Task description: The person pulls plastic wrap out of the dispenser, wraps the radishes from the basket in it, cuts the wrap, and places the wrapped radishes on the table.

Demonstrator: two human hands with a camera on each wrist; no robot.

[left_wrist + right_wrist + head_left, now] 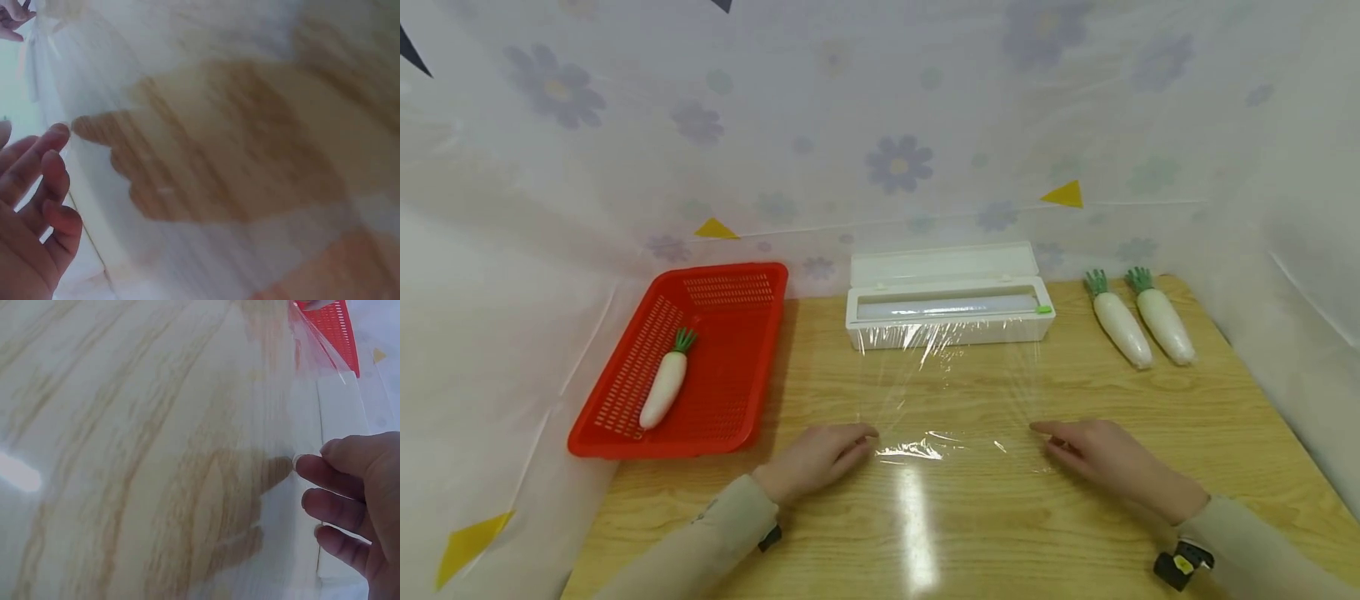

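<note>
Clear plastic wrap (951, 379) stretches from a white wrap dispenser box (951, 335) over the wooden table. The box's lid stands up, and a roll of film lies inside. At the wrap's near left corner, my left hand (820, 458) touches down with its index fingertip; the left wrist view shows its other fingers (56, 178) loosely bent. Opposite, at the near right corner, my right hand (1101, 458) rests its index fingertip (301, 464) on the surface, the thumb just above that finger. The film's exact edge under the fingertips is hard to see.
A red plastic basket (767, 350) at the left holds one white radish (664, 390) with a green top. Two more white radishes (1122, 329), shiny as if wrapped, lie at the right. A flowered white curtain (820, 125) hangs behind the wooden table (1000, 533).
</note>
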